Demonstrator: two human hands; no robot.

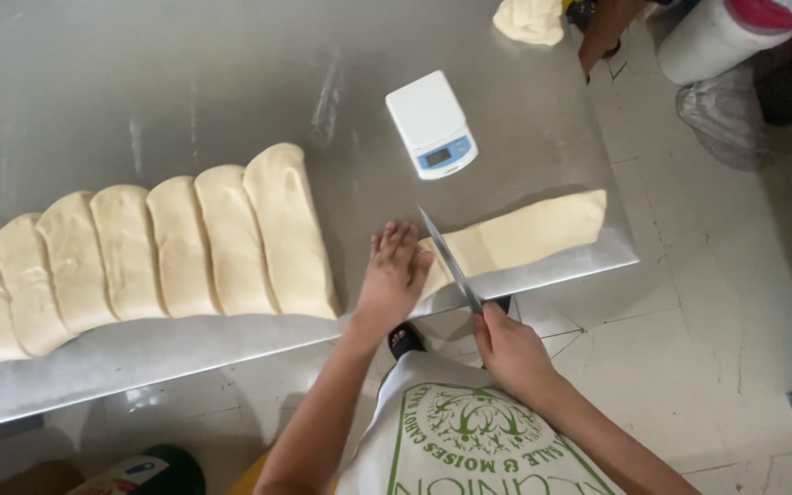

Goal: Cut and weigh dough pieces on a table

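The steel table [231, 55] carries a row of dough loaves [148, 252] at nine o'clock from the hands. The long dough strip [524, 234] lies near the front edge, toward three o'clock. The left hand [393, 275] presses flat, fingers spread, on its near end. The right hand [506, 353] is closed around the knife [446, 258], blade just right of the left fingertips. For a clean cut, I judge, hold the strip firm and press straight down.

The brushed steel table [231, 73] gleams dully under matt, smooth dough strips [231, 243], a glossy plastic scale [431, 124] and a shiny metal knife blade [446, 258].
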